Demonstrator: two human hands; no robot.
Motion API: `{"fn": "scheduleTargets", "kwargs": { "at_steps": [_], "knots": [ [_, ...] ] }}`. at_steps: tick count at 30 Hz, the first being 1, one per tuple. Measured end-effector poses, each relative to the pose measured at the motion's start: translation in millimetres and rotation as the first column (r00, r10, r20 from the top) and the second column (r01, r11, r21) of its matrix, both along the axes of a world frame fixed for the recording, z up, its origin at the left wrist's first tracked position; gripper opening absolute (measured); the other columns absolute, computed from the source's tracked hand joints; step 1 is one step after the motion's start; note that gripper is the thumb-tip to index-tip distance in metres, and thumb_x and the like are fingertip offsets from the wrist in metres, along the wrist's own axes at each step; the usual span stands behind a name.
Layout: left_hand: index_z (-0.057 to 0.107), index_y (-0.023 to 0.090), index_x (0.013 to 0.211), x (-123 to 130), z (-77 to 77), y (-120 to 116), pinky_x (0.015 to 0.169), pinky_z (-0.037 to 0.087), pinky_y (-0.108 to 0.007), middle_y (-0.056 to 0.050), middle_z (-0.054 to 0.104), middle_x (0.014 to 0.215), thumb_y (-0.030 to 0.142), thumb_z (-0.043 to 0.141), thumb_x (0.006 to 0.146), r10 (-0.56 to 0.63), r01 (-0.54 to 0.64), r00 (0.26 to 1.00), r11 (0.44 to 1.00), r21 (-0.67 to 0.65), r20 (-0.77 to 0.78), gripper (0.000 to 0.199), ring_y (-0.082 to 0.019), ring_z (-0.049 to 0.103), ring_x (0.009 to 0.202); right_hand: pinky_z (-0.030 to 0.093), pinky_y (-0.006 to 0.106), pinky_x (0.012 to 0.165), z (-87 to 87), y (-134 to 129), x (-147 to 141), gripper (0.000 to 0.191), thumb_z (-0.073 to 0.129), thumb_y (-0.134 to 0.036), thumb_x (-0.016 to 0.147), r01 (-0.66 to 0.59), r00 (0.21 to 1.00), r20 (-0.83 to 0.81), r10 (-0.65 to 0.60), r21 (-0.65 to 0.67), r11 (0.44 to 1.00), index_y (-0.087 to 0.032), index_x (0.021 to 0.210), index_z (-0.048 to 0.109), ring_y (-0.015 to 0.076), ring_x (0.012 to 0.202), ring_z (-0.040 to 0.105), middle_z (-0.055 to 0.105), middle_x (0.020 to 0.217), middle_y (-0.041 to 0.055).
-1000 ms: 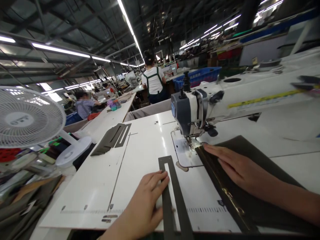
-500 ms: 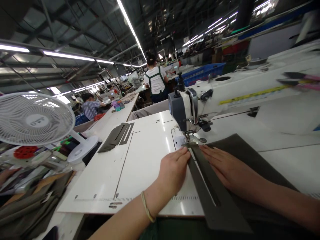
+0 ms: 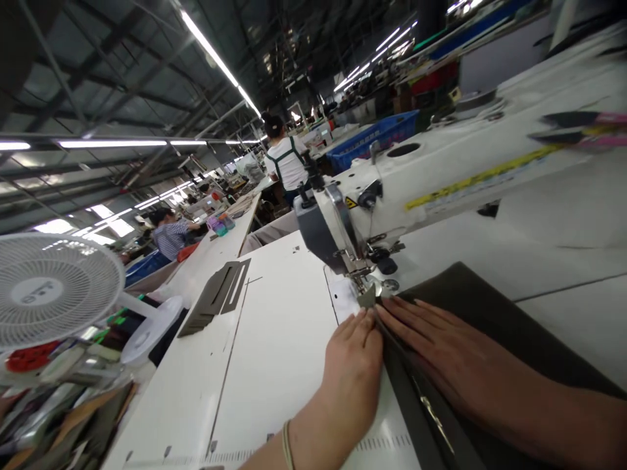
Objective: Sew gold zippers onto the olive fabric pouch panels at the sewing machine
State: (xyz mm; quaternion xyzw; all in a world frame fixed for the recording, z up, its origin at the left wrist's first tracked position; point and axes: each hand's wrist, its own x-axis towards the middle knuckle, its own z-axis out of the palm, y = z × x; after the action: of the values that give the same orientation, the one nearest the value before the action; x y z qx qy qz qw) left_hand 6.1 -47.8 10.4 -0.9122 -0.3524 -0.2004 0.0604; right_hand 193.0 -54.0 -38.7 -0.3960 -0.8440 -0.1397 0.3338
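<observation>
Dark olive fabric (image 3: 490, 313) lies on the white table (image 3: 274, 326), its narrow folded end under the needle area of the sewing machine (image 3: 337, 228). My left hand (image 3: 355, 365), with a band at the wrist, pinches the left edge of the strip just in front of the presser foot. My right hand (image 3: 450, 346) lies flat on the fabric, its fingers stretched toward the foot. A shiny golden strip (image 3: 434, 418), perhaps a zipper, shows in the slit between the fabric layers. The needle itself cannot be made out.
Cut olive pieces (image 3: 215, 297) lie at the table's left. Beyond them stand a white fan (image 3: 63, 287) and piled cloth. A yellow tape (image 3: 480, 176) and scissors (image 3: 568, 127) rest on the machine arm. Two people work farther back, near a blue crate (image 3: 372, 140).
The view has tilted and shifted. My right hand has slid over the strip toward my left hand, covering more of it, and the slit between the layers looks narrower.
</observation>
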Motion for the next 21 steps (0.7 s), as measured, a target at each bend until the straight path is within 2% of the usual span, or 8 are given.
{"fn": "scheduleTargets", "kwargs": {
  "at_steps": [5,9,16,21],
  "knots": [
    [0.055,0.008,0.115,0,1.8,4,0.093,0.053,-0.042,-0.018,0.063,0.116,0.01,0.034,0.094,-0.015,0.015,1.0,1.0,0.026,-0.005,0.03,-0.025,0.06,0.109,0.041,0.042,0.098,9.2,-2,-7,0.052,0.035,-0.016,0.088,0.026,1.0,-0.017,-0.026,-0.007,1.0,-0.014,0.14,0.039,0.0224,0.124,0.046,0.051,0.134,0.0108],
    [0.052,0.009,0.119,-3,2.7,9,0.088,0.055,-0.041,-0.018,0.062,0.115,0.008,0.035,0.092,-0.036,0.038,0.999,0.997,0.071,-0.037,0.032,-0.025,0.061,0.106,0.036,0.043,0.101,11.1,-2,-11,0.048,0.039,-0.017,0.085,0.072,0.993,-0.086,-0.076,-0.05,0.996,-0.016,0.132,0.049,0.0241,0.121,0.047,0.053,0.132,0.011],
    [0.052,0.009,0.115,-5,5.6,15,0.079,0.057,-0.035,-0.015,0.065,0.106,0.008,0.036,0.09,-0.058,0.082,0.989,0.98,0.181,-0.132,0.029,-0.023,0.064,0.097,0.034,0.042,0.101,13.1,-2,-11,0.047,0.045,-0.036,0.088,0.053,0.984,-0.168,-0.066,-0.081,0.995,-0.015,0.13,0.05,0.0254,0.118,0.05,0.055,0.129,0.0128],
    [0.052,0.009,0.115,-3,9.8,15,0.079,0.057,-0.036,-0.015,0.066,0.105,0.007,0.034,0.09,-0.049,0.079,0.985,0.98,0.181,-0.168,0.031,-0.023,0.064,0.096,0.034,0.044,0.102,11.1,-1,-15,0.046,0.046,-0.036,0.089,0.071,0.979,-0.185,-0.089,-0.102,0.992,-0.015,0.129,0.051,0.0254,0.118,0.05,0.055,0.129,0.0133]
  ]
}}
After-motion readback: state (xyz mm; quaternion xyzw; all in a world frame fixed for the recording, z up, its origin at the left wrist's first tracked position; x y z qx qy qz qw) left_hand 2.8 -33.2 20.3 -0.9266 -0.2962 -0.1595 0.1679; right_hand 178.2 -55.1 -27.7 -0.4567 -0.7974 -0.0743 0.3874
